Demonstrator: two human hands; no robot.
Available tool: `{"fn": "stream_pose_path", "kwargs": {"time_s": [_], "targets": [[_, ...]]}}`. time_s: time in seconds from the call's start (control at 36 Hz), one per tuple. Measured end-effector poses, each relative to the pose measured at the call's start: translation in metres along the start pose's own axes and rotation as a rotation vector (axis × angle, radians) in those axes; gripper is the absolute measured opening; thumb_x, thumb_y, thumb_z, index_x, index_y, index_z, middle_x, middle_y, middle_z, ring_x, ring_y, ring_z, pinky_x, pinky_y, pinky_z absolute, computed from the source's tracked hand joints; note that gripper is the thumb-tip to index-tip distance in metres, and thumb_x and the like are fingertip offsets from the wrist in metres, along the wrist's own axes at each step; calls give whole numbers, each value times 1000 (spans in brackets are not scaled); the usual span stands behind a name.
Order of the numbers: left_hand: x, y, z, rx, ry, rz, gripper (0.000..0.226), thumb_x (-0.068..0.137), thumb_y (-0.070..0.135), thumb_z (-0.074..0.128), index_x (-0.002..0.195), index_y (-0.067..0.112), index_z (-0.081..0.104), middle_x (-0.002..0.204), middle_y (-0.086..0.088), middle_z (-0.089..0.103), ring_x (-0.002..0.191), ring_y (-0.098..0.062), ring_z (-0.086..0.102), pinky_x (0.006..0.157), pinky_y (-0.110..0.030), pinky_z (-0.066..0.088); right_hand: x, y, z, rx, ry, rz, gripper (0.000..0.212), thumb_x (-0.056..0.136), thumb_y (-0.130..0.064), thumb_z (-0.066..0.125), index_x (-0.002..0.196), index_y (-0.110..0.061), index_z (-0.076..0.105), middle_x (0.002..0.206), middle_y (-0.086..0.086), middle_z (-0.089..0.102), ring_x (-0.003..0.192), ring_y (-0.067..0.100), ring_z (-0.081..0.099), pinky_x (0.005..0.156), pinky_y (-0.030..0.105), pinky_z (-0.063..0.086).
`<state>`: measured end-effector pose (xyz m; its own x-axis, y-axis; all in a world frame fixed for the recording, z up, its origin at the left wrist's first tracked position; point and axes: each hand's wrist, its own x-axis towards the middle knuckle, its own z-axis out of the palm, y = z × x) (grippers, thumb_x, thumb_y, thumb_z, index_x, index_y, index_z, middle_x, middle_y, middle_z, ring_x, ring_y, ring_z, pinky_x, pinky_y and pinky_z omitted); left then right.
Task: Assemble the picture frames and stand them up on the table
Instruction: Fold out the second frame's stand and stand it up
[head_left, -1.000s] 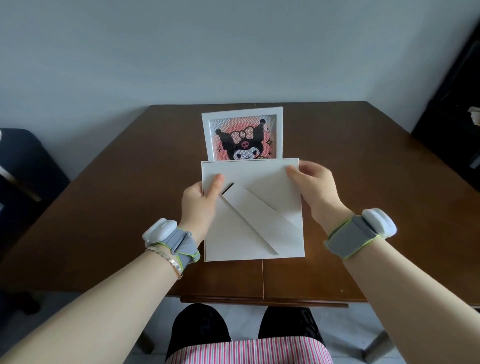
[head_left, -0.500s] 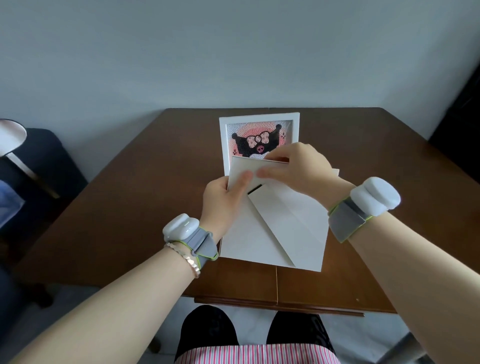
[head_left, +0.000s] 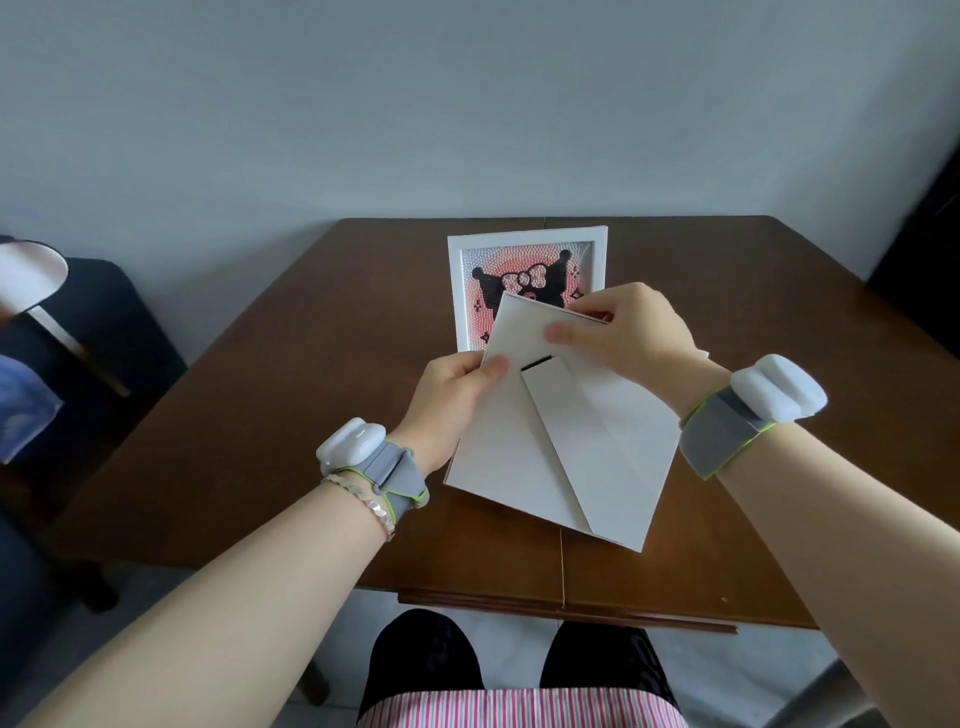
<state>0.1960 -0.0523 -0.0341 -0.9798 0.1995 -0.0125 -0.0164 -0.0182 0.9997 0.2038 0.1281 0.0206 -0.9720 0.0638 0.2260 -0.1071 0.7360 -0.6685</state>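
A white picture frame (head_left: 613, 447) is held back side up, tilted above the brown table (head_left: 291, 415). Its white backing shows a folded stand flap (head_left: 558, 410) with a dark slot at the flap's top. My left hand (head_left: 452, 395) grips the frame's left edge, thumb on the backing. My right hand (head_left: 631, 332) pinches the frame's top edge, thumb on the backing. Behind them a second white frame (head_left: 524, 254) stands upright on the table, showing a black cartoon character on pink; its lower part is hidden by the held frame.
A dark blue chair (head_left: 78, 338) with a white object on it stands to the left of the table. A dark piece of furniture (head_left: 930, 234) is at the right edge. The grey wall is just behind the table's far edge.
The held frame has turned clockwise and lifted off flat. My right hand moved from the frame's right side to its top edge. The view shifted left.
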Motion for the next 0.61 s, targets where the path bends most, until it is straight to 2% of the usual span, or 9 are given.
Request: {"fn": "stream_pose_path", "kwargs": {"time_s": [0.06,0.19,0.31,0.42,0.5,0.61], "targets": [[0,0,2,6,24,0,20,74,31,63,71,14,72,89,-19,67,85,-30,61,83,-41,45,0,1,1,2,6,1,13,77,-42,70,81,-30,73,56,-7,54,53,10,45,50,24,33],[3,-1,4,67,58,4,23,73,36,62,65,17,72,83,-16,66,78,-28,59,76,-38,43,2,5,3,29,16,0,17,76,-41,71,88,-30,75,66,-6,61,61,15,51,55,26,38],[6,3,4,105,64,1,21,77,31,64,67,14,70,79,-14,66,76,-26,59,75,-36,42,3,9,4,74,21,11,16,75,-40,72,86,-30,75,68,-5,63,63,15,53,59,27,40],[10,13,-3,155,-86,-110,9,83,15,66,76,16,70,83,-9,69,80,-27,64,83,-36,51,5,17,3,114,72,62,12,74,-39,71,77,-28,73,65,-3,61,63,16,52,61,29,41],[8,8,-16,272,-218,-245,3,85,14,65,82,13,67,83,-6,68,75,-22,65,71,-31,54,6,27,0,138,119,126,10,75,-39,70,73,-29,71,70,0,67,67,18,57,64,31,45],[4,-8,-27,128,-292,-360,9,91,10,56,93,5,63,90,-11,68,79,-24,67,74,-33,60,5,37,1,150,140,196,9,75,-38,70,74,-29,70,77,2,69,72,21,61,70,35,51]]}}
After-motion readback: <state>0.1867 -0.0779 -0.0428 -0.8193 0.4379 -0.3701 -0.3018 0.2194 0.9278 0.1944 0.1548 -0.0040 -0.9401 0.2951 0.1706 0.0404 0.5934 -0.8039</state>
